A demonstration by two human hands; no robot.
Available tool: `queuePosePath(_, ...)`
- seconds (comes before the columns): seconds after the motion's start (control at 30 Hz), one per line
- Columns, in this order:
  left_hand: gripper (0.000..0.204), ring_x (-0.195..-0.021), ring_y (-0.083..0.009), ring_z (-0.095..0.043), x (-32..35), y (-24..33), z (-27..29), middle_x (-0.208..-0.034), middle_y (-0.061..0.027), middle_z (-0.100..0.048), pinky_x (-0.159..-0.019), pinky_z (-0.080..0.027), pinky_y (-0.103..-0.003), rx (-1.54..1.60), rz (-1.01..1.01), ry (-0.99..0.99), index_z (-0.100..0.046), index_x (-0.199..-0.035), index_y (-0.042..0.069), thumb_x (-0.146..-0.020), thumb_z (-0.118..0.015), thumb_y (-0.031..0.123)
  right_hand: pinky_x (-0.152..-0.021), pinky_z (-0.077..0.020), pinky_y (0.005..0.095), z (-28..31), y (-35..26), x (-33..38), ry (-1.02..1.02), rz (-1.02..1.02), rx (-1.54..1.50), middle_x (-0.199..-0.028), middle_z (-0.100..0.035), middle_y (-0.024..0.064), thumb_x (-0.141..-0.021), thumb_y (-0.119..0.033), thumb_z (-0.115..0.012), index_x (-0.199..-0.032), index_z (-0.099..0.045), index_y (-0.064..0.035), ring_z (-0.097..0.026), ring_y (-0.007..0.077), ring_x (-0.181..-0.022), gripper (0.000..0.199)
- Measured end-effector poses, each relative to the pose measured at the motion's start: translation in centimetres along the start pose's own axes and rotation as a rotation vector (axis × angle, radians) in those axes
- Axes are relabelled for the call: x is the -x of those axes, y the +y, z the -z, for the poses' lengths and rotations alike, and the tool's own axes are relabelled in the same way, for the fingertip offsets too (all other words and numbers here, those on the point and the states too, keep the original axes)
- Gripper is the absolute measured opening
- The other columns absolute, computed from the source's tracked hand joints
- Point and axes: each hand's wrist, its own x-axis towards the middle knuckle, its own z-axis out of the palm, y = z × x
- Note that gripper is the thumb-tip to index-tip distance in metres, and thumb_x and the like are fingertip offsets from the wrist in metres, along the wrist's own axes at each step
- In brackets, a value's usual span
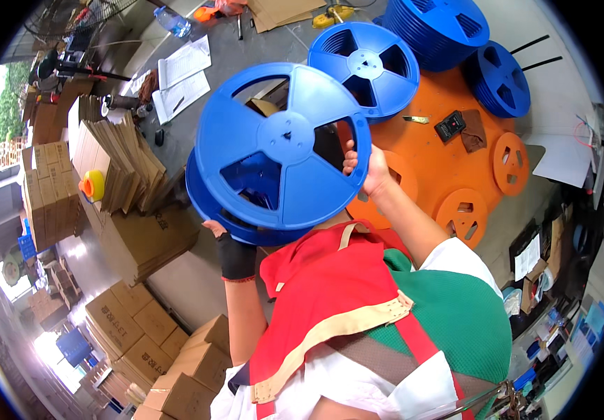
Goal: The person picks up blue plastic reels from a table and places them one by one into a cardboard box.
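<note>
A large blue plastic reel [286, 134] with wide cut-outs is held tilted in front of my body. My right hand [370, 168] grips its right rim, the fingers curled through a cut-out. Below it shows a second blue disc [198, 192]; whether it belongs to the same reel I cannot tell. My left hand [235, 253], in a black fingerless glove, supports the lower edge. Its thumb points left, and its other fingers are hidden under the blue plastic. Just behind stands a stack of blue reels [366, 64].
More blue reels [433, 28] stand on an orange surface [421, 140] with orange discs [510, 164], a small black device [450, 127] and a brown cloth [474, 131]. Papers [183, 64] and a bottle [172, 22] lie on the grey table. Flattened cardboard [123, 164] and cartons [134, 329] line the left.
</note>
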Motion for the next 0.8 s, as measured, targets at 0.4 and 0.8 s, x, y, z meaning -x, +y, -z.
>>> queuePosePath(0.4,0.024,-0.055,-0.0117,-0.041,2.4,-0.2,3.0,-0.059,0.0017,-0.038,-0.06,-0.044,-0.03,-0.142,-0.089,0.108,-0.044,-0.089,0.008,-0.092,-0.047,0.031,-0.08,-0.0443,0.0376,-0.6,-3.6,-10.6,0.293,1.12,1.649,-0.097,-0.059,0.0165,-0.079,-0.021,-0.057,-0.099,-0.058,0.0,-0.057,0.0289,-0.091,0.029)
queuePosePath(0.8,0.033,-0.048,-0.009,-0.036,4.3,0.9,4.4,-0.051,0.004,-0.03,-0.05,-0.043,-0.028,0.199,0.013,0.294,-0.055,-0.094,0.009,-0.088,-0.051,0.04,-0.088,-0.035,0.0414,-2.4,-4.0,-7.0,0.172,1.47,1.957,-0.096,-0.059,0.0139,-0.076,-0.023,-0.061,-0.094,-0.057,-0.0009,-0.052,0.0293,-0.097,0.029)
